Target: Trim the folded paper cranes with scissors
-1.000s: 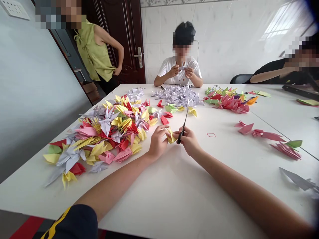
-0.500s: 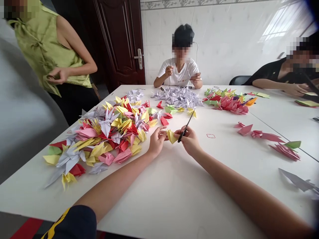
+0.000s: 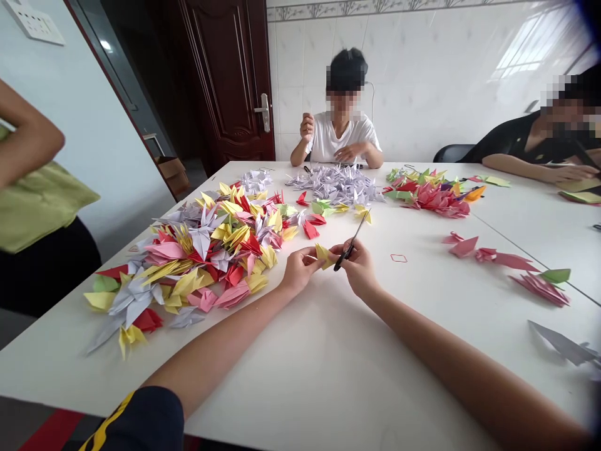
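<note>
Two hands point(image 3: 298, 269); one pair of scissors point(image 3: 348, 250); one yellow paper piece point(image 3: 323, 255); two seated people point(image 3: 340, 141).

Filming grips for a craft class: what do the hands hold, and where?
Left hand pinches a folded yellow paper piece by its left end; right hand grips black scissors by the handles.

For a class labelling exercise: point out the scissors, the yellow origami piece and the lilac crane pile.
Scissors point(image 3: 344, 259): head view, black handle.
Yellow origami piece point(image 3: 322, 254): head view, folded middle.
Lilac crane pile point(image 3: 335, 185): head view, pile's centre.
</note>
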Tool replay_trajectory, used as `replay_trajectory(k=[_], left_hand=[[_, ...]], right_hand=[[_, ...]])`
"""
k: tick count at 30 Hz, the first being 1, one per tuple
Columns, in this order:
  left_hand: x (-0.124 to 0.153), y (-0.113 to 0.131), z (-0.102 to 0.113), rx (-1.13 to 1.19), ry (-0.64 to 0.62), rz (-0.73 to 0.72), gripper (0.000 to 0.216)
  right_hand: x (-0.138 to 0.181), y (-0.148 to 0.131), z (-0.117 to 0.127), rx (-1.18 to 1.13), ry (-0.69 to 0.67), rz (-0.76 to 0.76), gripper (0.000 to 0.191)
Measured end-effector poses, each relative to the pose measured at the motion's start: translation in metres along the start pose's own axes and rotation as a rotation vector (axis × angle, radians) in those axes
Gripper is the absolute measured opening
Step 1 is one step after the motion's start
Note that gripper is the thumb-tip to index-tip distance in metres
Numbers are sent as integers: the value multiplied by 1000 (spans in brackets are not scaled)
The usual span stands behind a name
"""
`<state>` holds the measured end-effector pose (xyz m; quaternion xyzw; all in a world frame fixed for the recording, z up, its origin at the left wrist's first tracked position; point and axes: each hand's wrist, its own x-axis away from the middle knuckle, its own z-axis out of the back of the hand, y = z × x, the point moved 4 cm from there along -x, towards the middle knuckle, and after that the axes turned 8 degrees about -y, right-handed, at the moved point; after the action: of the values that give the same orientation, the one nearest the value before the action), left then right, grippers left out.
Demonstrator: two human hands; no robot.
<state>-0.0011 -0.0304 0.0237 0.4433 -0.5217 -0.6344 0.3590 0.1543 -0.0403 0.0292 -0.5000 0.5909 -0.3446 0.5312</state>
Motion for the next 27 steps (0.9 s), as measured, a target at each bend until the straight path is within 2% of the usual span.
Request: replay_trajectory(k=[4,8,14,22,27], left_hand=[[0,0,6,-15,64,-27,38],[-1,-4,8,28,104,-38,36],[-2,-7,4,237,15,29,43],[1,0,0,283,-28,61,45],[1,0,-3,272,-29,57,55]], right_hand=[[1,0,0,99,-23,-54,40],[1,0,-2,100,-16,-103,42],[1,2,0,-76,15,-137,43],[-1,4,1,-173,-3,-171,43],[2,2,-4,-122,-21,-155,43]])
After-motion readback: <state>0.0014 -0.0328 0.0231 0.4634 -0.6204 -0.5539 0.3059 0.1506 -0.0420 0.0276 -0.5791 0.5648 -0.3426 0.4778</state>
